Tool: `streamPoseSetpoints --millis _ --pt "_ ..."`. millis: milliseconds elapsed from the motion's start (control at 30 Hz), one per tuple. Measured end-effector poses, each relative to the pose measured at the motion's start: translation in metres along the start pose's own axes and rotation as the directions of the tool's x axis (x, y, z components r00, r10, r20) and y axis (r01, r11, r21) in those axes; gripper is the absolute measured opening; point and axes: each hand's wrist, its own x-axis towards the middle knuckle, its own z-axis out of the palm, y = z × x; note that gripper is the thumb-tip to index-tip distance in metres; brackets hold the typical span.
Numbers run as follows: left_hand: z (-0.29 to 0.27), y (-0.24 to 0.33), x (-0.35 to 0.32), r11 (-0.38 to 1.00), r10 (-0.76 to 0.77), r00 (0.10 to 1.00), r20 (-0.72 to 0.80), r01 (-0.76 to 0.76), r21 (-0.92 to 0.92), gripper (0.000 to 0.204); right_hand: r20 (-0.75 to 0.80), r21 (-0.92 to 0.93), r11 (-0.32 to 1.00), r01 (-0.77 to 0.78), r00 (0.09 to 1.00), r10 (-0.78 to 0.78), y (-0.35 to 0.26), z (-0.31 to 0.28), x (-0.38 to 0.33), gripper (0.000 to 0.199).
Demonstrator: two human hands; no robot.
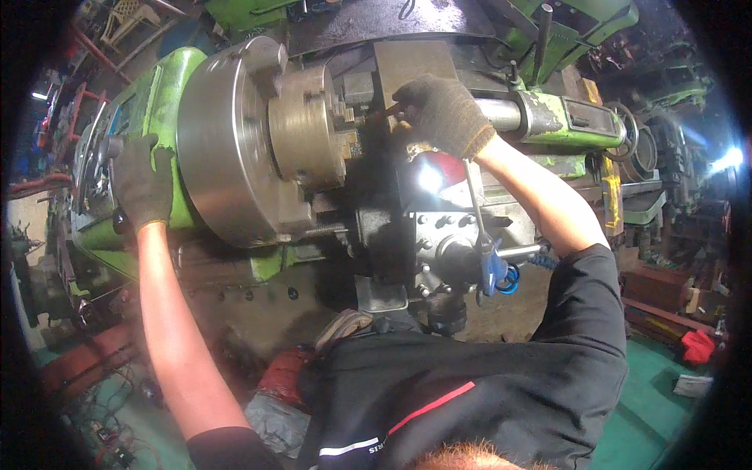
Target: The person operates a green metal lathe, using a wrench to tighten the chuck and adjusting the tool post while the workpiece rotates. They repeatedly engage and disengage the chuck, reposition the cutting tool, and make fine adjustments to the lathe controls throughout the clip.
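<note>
A large lathe chuck (pixel 223 141) carries a wide ring-shaped metal workpiece (pixel 301 129), and both look streaked as if turning. My left hand (pixel 143 182), in a dark knit glove, is at the green headstock (pixel 176 86) left of the chuck. Its fingers close around a control lever beside a dark knob (pixel 114 146), partly hidden by the glove. Right of the workpiece, my gloved right hand (pixel 446 116) pinches a thin reddish-brown stick-like piece (pixel 394 108) pointing toward the workpiece's face. Below that hand are a bright lamp (pixel 430 178) and the bolted tool post (pixel 446 239).
The green tailstock (pixel 568 117) with its metal quill (pixel 499 114) and handwheel (pixel 627 129) extends at right. A long metal handle (pixel 475 196) and a blue-gripped tool (pixel 493 270) are by the tool post. A red cloth (pixel 697 346) lies on the green floor (pixel 650 392).
</note>
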Motion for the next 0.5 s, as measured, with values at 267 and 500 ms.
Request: streamPoseSetpoints --millis 267,500 --pt "-0.009 0.003 -0.002 0.998 -0.003 1.000 0.003 0.003 0.061 0.029 -0.112 0.000 0.977 0.211 0.971 -0.210 0.037 0.020 0.005 0.037" --pt "0.005 -0.007 -0.004 1.000 -0.005 1.000 0.009 0.005 0.021 0.028 -0.018 0.420 0.899 -0.123 0.989 0.144 0.039 -0.054 0.016 0.030"
